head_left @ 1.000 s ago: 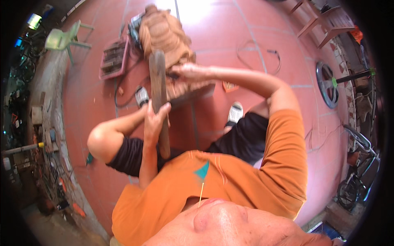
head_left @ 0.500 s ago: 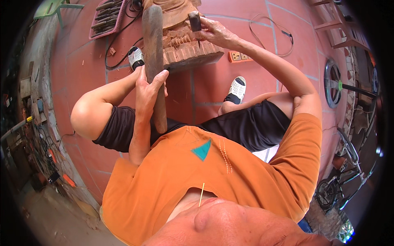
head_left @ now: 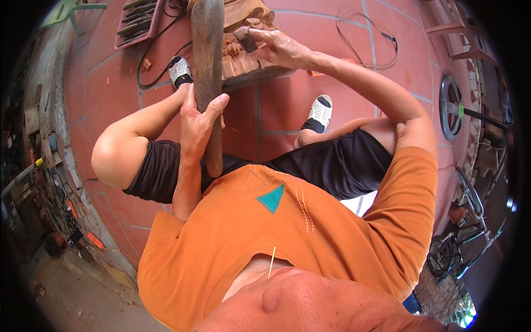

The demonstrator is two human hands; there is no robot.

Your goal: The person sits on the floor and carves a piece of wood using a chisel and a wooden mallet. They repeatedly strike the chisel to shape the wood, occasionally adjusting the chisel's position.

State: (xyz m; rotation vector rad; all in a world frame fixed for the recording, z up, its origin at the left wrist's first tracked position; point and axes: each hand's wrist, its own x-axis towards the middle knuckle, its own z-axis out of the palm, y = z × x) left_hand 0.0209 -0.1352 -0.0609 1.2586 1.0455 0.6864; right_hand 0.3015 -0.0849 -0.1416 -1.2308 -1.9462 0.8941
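My left hand (head_left: pixel 198 120) is wrapped round a long wooden mallet (head_left: pixel 208 61), worn and thick at its far end, which hangs in front of the left side of the carving. In my right hand (head_left: pixel 286 50) is a chisel (head_left: pixel 244 40); its dark handle leans to the left, and its blade cannot be made out. Under it stands a reddish-brown wood carving (head_left: pixel 243 67) with folds and a notched front edge, on the floor between my feet. The mallet and the chisel handle are apart.
A pink basket (head_left: pixel 153 29) with several hand tools stands at the far left, near a black cable (head_left: pixel 140 66). A brown cable with a dark connector (head_left: pixel 390 39) loops on the tiles at the right. A round wheel-like base (head_left: pixel 443 108) stands further right, and a green stool (head_left: pixel 63 12) at the back left.
The chisel has gone from upright to tilted, and its handle has moved left and a little nearer. The mallet's thick end reaches slightly further up the picture. Both hands keep their grip.
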